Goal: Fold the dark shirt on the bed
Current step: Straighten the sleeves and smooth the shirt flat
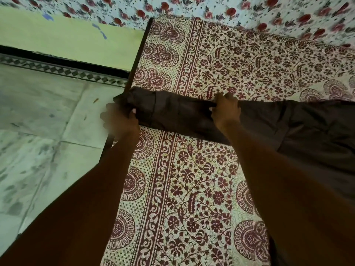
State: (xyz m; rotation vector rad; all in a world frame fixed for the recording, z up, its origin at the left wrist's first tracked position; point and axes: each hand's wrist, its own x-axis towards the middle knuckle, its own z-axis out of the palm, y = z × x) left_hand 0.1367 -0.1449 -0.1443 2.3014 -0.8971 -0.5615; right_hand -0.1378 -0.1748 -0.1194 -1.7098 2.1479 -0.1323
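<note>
The dark brown shirt [278, 123] lies across the bed [192, 189], its body at the right and one long sleeve stretched left to the bed's edge. My left hand [120, 120] grips the sleeve's cuff end right at that edge, slightly blurred. My right hand [226, 110] pinches the sleeve's upper edge about halfway along, fingers closed on the cloth. The shirt's right part runs out of view.
The bed wears a cream sheet printed with maroon flowers and borders. Its dark wooden frame edge [138, 54] runs along the left. Beyond it are a marble floor [48, 121] and a green wall [67, 37]. A floral cloth [230, 10] lies at the far side.
</note>
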